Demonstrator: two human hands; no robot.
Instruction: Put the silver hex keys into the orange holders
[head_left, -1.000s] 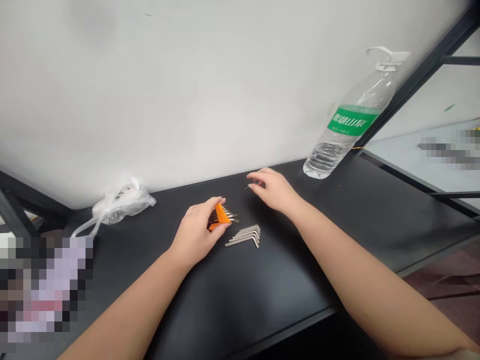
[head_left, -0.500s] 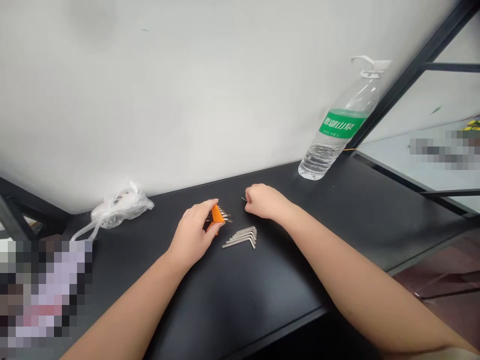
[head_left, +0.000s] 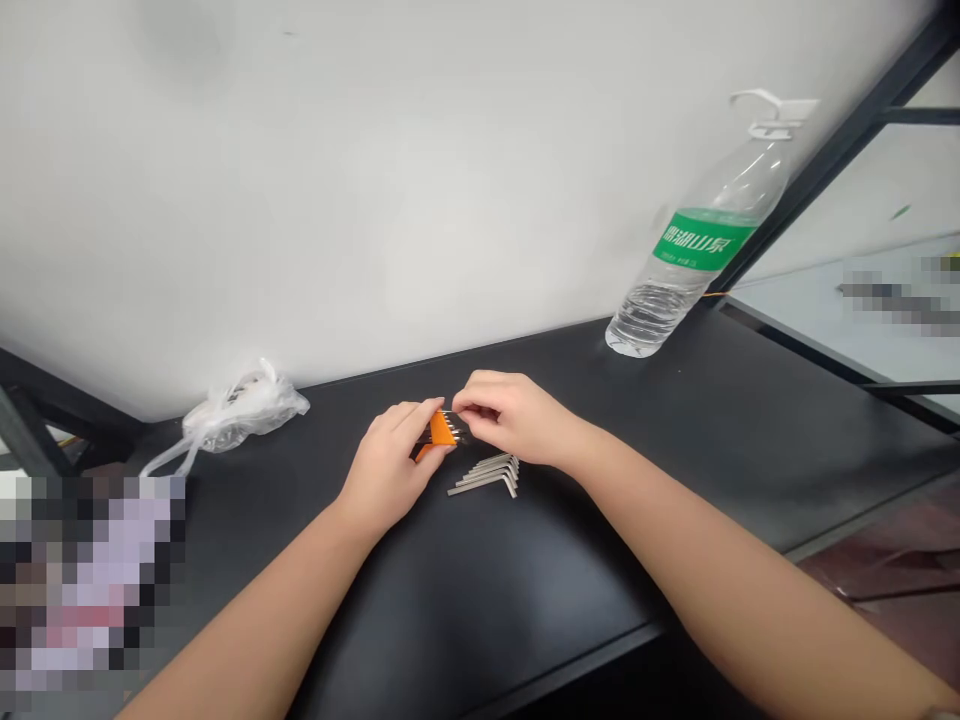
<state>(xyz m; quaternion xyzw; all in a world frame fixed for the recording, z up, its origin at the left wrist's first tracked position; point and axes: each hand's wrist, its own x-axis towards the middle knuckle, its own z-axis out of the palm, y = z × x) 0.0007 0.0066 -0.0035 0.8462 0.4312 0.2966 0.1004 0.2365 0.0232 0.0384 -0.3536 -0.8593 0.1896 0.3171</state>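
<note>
Left hand point(head_left: 386, 460) gripping an orange hex-key holder point(head_left: 443, 430), right hand point(head_left: 517, 415) close beside it pinching a thin metal key point(head_left: 448, 411), L-shaped hex keys point(head_left: 490, 473) on black tabletop point(head_left: 480, 590), just nearer than the right hand

One orange holder point(head_left: 443, 430), at least four L-keys point(head_left: 480, 483), one bottle point(head_left: 705, 240), one bag point(head_left: 241, 412)

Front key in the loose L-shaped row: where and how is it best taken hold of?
The front key is probably best pinched mid-way along its long arm, from above and the person's near side. That arm is the longer, straight part, and its near side is open, while the other keys lie close behind it and the right hand is beyond the row.
</note>
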